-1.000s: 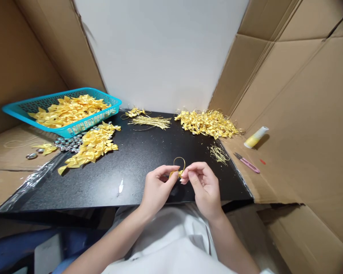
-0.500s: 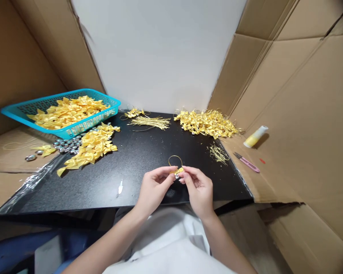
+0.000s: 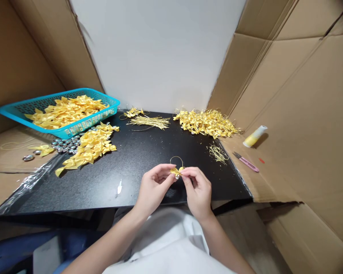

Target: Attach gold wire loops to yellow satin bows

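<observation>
Between both hands, over the front of the black table (image 3: 148, 152), is a yellow ribbon bow (image 3: 175, 171) with a silver bell (image 3: 177, 176) at its lower middle. A loop of gold cord (image 3: 176, 157) stands up from the bow's far side. My left hand (image 3: 156, 184) pinches the bow's left side between thumb and fingers. My right hand (image 3: 198, 187) has its thumb and fingers closed on the right side, close by the bell. Fingertips hide parts of the bow's edges.
A blue basket (image 3: 69, 134) of yellow bows stands back left, with silver bells (image 3: 65, 145) and bows (image 3: 88, 146) before it. Gold cords (image 3: 150, 121) and a finished-looking pile (image 3: 207, 123) lie behind. Right are cord scraps (image 3: 218, 154), pink thread snips (image 3: 247, 163) and a thread spool (image 3: 255, 137).
The fingers have spread slightly apart, so more of the bow and bell shows. The right fingers have shifted on the bow's right side. The view has moved a little.
</observation>
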The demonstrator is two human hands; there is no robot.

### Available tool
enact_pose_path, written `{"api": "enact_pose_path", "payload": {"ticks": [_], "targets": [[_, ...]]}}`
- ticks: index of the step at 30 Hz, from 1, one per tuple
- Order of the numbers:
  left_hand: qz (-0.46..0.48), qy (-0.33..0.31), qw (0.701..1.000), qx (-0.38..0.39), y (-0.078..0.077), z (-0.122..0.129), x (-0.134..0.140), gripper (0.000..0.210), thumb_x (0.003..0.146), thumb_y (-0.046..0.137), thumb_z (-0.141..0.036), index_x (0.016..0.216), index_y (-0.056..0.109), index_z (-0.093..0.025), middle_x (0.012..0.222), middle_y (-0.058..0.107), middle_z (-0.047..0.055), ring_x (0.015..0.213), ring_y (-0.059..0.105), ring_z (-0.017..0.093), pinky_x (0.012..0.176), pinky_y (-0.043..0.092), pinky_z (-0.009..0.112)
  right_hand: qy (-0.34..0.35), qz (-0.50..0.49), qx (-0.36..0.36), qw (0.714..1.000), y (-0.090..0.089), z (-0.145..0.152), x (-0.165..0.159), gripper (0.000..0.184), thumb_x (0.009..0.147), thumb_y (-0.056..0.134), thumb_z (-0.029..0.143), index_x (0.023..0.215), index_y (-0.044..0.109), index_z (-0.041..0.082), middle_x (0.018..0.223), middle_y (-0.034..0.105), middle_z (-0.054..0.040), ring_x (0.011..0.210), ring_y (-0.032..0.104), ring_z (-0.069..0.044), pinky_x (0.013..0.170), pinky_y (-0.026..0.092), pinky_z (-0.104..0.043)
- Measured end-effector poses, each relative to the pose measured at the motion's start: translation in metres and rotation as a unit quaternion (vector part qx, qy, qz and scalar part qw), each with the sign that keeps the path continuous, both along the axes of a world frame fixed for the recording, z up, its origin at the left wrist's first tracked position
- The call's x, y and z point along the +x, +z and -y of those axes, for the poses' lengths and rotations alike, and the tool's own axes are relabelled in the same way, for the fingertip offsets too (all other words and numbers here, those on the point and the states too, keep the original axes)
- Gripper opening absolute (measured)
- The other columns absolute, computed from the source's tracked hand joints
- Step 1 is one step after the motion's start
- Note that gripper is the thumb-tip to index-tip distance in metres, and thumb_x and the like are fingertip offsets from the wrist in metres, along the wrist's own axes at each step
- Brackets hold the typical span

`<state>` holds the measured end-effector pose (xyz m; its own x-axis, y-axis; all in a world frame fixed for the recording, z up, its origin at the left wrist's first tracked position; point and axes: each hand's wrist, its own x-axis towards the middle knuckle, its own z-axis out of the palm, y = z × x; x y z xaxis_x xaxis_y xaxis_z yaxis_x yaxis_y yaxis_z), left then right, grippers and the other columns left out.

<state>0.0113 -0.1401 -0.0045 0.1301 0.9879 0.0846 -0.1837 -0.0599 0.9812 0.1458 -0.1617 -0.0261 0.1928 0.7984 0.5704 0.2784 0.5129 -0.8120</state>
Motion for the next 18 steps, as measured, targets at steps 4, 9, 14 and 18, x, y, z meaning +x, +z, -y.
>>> {"api": "enact_pose_path", "payload": {"ticks": [4,9,14,18], "targets": [[-0.017,0.013,1.000,0.009,0.003,0.000,0.000,0.021,0.073,0.071,-0.027,0.090,0.071,-0.015,0.075,0.074,0.003,0.067,0.068,0.015,0.068,0.057,0.025,0.009,0.014,-0.012,1.000,0.002,0.001,0.000,0.012,0.092,0.051,0.018,0.083,0.060,0.021,0.094,0.062,-0.0064,0.088,0.061,-0.017,0.079,0.052,-0.032],[-0.055,0.012,0.998,0.022,0.001,-0.002,-0.003,0.019,0.074,0.069,-0.028,0.086,0.073,-0.014,0.078,0.075,0.005,0.068,0.068,0.016,0.067,0.056,0.025,0.027,0.012,-0.015,0.999,0.003,0.001,0.000,0.012,0.092,0.050,0.017,0.085,0.059,0.022,0.094,0.063,-0.0056,0.089,0.062,-0.017,0.079,0.051,-0.031],[-0.076,-0.015,0.997,0.023,-0.001,-0.004,-0.007,0.018,0.073,0.070,-0.025,0.087,0.074,-0.015,0.084,0.076,0.006,0.071,0.069,0.016,0.069,0.056,0.023,0.034,0.013,-0.016,0.999,0.004,0.001,0.000,0.012,0.091,0.051,0.016,0.084,0.059,0.022,0.093,0.064,-0.0046,0.088,0.062,-0.017,0.077,0.050,-0.029],[-0.090,-0.027,0.995,0.031,0.001,-0.006,-0.010,0.019,0.074,0.070,-0.026,0.089,0.075,-0.015,0.084,0.077,0.007,0.073,0.070,0.017,0.069,0.056,0.024,0.037,0.011,-0.017,0.999,0.004,0.001,0.000,0.011,0.092,0.051,0.017,0.085,0.059,0.021,0.094,0.065,-0.0052,0.087,0.063,-0.017,0.077,0.051,-0.030]]}}
